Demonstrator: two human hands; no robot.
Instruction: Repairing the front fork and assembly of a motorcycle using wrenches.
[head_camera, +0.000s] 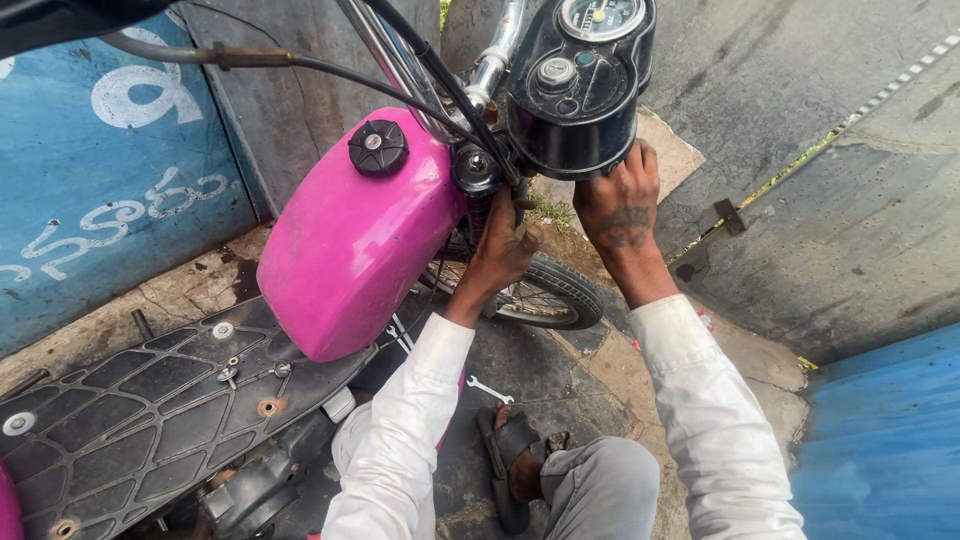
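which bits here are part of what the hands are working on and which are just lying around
In hand:
left hand at the steering column
right hand under the black headlamp housing

Lying about:
spanner on the ground
fuel cap on the pink tank
bare seat base

Soft overcast daylight, sharp throughout.
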